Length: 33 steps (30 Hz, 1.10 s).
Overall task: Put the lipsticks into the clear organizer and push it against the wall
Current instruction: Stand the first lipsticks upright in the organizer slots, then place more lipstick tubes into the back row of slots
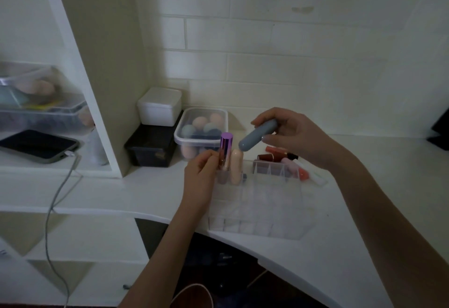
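A clear organizer (262, 210) with many square slots stands on the white desk near its front edge. My left hand (201, 176) grips a purple-capped lipstick (226, 148), held upright over the organizer's far left corner. A peach lipstick (236, 167) stands upright in a slot beside it. My right hand (291, 135) holds a grey-blue lipstick (257, 136) tilted, its rounded end pointing down-left above the organizer's back row. Several loose lipsticks (281, 158) in red, pink and orange lie on the desk behind the organizer.
A clear lidded tub of makeup sponges (201, 130) sits against the tiled wall (291, 65), with a white box (159, 106) stacked on a black box (150, 150) to its left. A shelf unit at left holds a phone (38, 146) with a cable.
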{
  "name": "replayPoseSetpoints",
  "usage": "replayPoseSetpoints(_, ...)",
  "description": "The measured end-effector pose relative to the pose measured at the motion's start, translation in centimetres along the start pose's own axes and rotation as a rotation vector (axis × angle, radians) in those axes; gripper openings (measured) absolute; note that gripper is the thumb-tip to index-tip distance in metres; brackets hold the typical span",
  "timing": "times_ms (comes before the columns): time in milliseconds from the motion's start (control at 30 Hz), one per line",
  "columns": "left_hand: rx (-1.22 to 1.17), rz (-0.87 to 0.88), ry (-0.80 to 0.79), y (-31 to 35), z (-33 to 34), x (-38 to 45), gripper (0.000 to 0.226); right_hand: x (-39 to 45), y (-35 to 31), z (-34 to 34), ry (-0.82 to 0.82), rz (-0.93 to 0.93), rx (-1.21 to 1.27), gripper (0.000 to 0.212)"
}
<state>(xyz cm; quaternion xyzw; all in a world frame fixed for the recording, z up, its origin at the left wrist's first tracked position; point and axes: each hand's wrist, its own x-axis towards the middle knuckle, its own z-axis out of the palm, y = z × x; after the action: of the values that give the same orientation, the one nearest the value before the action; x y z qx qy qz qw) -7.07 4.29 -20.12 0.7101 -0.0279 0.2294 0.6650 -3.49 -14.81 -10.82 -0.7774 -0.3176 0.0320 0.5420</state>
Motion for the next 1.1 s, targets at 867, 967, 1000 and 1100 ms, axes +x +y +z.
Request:
replayPoseSetpoints(867,-0.001,-0.043,0.021,0.3,0.1,-0.2,0.029,0.0,-0.3,0.9,-0.166,0.024,-0.312,0.029)
replayPoseSetpoints(967,0.025,-0.027,0.019,0.3,0.1,-0.2,0.031,-0.1,-0.3,0.8,-0.215,0.005,-0.378,0.028)
replayPoseSetpoints(1000,0.03,-0.017,0.018,0.2,0.0,-0.2,0.031,-0.1,-0.3,0.7,-0.218,0.008,-0.389,0.031)
replayPoseSetpoints(1100,0.038,0.023,-0.002,0.1,-0.3,-0.4,0.027,0.0,0.5,-0.3,-0.136,0.029,-0.367,0.043)
